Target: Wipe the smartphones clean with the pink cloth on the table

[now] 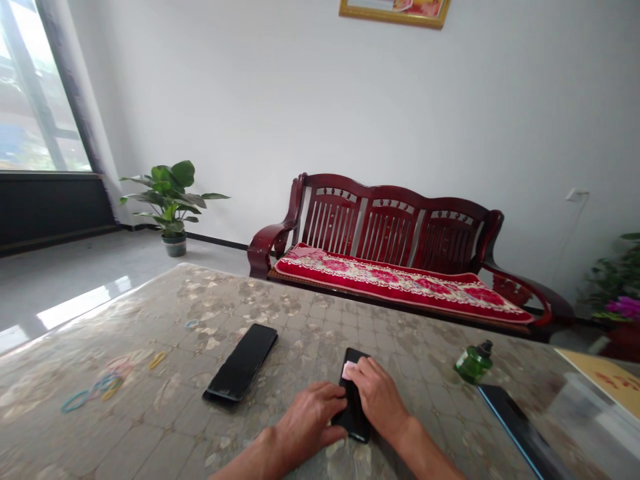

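A black smartphone (354, 407) lies on the patterned tablecloth (280, 427) in front of me. My left hand (315, 415) grips its left edge, fingers on the near half and thumb at the bottom corner. Over the far half, my right hand (375, 390) presses a small pale pink cloth (349, 370) onto the screen. Most of the cloth is hidden under the fingers, so its exact kind is hard to make out. To the left lie black phones (243, 363), apparently stacked one on another, apart from both hands.
Several coloured rubber bands (107, 385) are scattered at the left. On the right stand a green pump bottle (474, 363), a dark blue-edged phone (520, 427) and a clear plastic box (590, 417). Past the table's far edge is a wooden bench (390, 223).
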`<control>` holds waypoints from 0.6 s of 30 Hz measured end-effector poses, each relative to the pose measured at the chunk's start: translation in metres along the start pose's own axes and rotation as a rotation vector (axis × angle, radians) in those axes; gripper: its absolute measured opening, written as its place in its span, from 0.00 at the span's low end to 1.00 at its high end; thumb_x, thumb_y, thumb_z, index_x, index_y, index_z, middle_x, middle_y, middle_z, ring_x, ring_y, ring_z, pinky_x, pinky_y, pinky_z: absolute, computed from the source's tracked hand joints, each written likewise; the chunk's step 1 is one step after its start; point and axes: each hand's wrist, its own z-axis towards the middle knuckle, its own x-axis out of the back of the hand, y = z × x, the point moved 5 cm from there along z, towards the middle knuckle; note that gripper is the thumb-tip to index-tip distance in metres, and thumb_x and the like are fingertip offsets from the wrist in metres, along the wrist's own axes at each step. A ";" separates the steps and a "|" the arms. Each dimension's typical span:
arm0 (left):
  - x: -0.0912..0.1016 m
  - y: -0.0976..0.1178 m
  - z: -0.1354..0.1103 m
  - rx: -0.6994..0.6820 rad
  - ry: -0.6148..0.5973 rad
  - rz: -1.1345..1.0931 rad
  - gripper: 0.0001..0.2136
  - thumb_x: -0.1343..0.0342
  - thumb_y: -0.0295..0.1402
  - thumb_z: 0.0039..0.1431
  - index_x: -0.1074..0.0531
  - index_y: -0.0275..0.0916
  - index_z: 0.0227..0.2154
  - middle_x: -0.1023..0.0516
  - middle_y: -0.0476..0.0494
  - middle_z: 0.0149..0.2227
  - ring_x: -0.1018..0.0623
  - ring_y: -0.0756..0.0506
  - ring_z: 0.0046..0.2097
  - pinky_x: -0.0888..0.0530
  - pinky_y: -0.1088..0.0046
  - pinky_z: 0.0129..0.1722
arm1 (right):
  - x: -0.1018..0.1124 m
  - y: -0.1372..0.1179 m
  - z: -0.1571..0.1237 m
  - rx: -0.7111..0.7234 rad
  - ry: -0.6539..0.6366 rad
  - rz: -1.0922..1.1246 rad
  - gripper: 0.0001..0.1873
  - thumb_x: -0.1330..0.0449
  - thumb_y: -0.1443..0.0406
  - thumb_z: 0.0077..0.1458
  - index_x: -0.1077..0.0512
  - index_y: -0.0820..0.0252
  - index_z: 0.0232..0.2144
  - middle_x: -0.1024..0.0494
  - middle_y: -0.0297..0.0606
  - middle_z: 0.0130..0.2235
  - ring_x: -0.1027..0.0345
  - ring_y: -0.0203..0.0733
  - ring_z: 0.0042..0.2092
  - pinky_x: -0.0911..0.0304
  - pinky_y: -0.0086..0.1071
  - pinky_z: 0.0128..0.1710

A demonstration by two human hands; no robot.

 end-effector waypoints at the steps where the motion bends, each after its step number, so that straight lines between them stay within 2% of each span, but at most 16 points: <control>1: 0.000 0.000 0.000 -0.002 0.000 0.002 0.07 0.37 0.34 0.56 0.23 0.42 0.38 0.20 0.46 0.42 0.22 0.42 0.44 0.27 0.69 0.48 | -0.001 -0.001 -0.002 0.009 0.001 0.008 0.13 0.47 0.73 0.62 0.26 0.54 0.40 0.26 0.36 0.39 0.35 0.43 0.43 0.41 0.32 0.44; 3: 0.000 0.000 0.000 -0.006 0.013 0.005 0.07 0.38 0.34 0.57 0.23 0.42 0.39 0.21 0.45 0.43 0.22 0.42 0.45 0.27 0.68 0.49 | -0.003 0.003 0.001 0.000 0.012 0.005 0.13 0.47 0.74 0.62 0.26 0.54 0.40 0.26 0.37 0.38 0.35 0.43 0.43 0.40 0.32 0.45; 7: -0.003 -0.004 -0.002 -0.006 0.028 0.002 0.14 0.38 0.35 0.57 0.25 0.42 0.46 0.22 0.43 0.50 0.23 0.40 0.49 0.28 0.66 0.53 | -0.008 0.020 0.027 -0.082 0.043 -0.055 0.15 0.48 0.74 0.62 0.24 0.54 0.38 0.26 0.37 0.37 0.34 0.43 0.43 0.40 0.32 0.44; 10: -0.005 -0.006 -0.003 -0.011 0.029 0.005 0.15 0.37 0.35 0.57 0.25 0.42 0.47 0.23 0.43 0.51 0.23 0.40 0.49 0.28 0.65 0.53 | -0.009 0.024 0.039 -0.112 0.033 -0.074 0.15 0.48 0.73 0.62 0.24 0.53 0.37 0.26 0.37 0.36 0.34 0.42 0.42 0.40 0.31 0.42; 18: -0.004 -0.003 -0.002 -0.033 0.066 -0.003 0.11 0.41 0.36 0.59 0.24 0.43 0.45 0.21 0.43 0.45 0.22 0.41 0.46 0.27 0.66 0.50 | -0.001 0.000 0.006 -0.013 0.013 0.064 0.14 0.48 0.73 0.63 0.25 0.52 0.40 0.27 0.35 0.38 0.34 0.41 0.44 0.40 0.30 0.44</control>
